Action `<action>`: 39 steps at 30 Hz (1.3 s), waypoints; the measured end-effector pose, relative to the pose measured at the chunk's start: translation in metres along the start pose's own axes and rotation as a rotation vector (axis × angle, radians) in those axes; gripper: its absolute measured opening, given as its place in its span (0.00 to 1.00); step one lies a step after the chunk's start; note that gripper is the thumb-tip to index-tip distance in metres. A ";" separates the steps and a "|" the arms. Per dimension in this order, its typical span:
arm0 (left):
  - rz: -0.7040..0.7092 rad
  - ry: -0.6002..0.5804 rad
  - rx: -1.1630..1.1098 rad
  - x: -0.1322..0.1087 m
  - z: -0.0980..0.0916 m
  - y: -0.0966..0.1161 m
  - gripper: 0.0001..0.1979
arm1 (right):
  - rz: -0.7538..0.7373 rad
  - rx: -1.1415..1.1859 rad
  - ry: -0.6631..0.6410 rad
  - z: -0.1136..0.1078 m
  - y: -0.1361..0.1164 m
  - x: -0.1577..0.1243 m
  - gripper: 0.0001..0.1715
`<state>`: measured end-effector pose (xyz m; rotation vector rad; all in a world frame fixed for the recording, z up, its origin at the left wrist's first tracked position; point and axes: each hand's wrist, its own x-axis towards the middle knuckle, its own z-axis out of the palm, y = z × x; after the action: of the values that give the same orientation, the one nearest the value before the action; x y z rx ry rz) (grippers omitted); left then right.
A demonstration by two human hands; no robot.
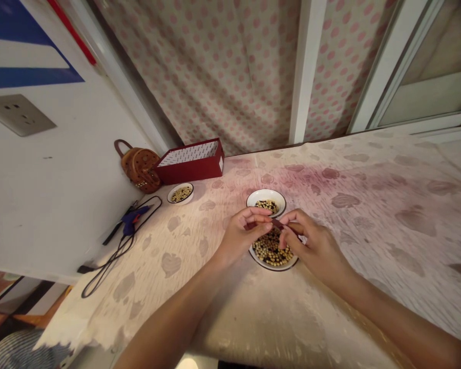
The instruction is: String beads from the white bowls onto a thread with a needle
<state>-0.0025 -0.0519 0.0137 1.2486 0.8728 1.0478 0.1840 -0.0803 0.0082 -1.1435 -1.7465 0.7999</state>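
My left hand [243, 229] and my right hand [311, 242] meet above a white bowl [273, 265] filled with small yellow, brown and dark beads or beans. Both hands are pinched together on a small dark red piece [277, 224] held between their fingertips. A second white bowl [266, 200] with a few of the same beads sits just behind the hands. The near bowl is partly hidden under my fingers.
A third small bowl [180, 193] of beads stands at the back left by a dark red box [192, 161] and a brown studded bag [139, 166]. A blue glue gun [132, 218] with a black cord lies at the left edge. The leaf-patterned tablecloth [369, 215] covers the table.
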 end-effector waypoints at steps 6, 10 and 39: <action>0.008 0.007 0.031 0.000 0.001 -0.001 0.17 | -0.002 -0.001 -0.003 0.000 0.001 -0.001 0.03; 0.013 -0.001 0.032 0.000 0.002 -0.002 0.17 | -0.004 -0.007 -0.002 -0.001 0.000 -0.001 0.04; 0.201 0.038 0.946 0.012 -0.013 0.023 0.09 | 0.035 -0.010 0.172 -0.006 0.004 0.003 0.04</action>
<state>-0.0141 -0.0360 0.0354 2.1355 1.3657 0.8144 0.1900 -0.0761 0.0079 -1.2157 -1.5943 0.6929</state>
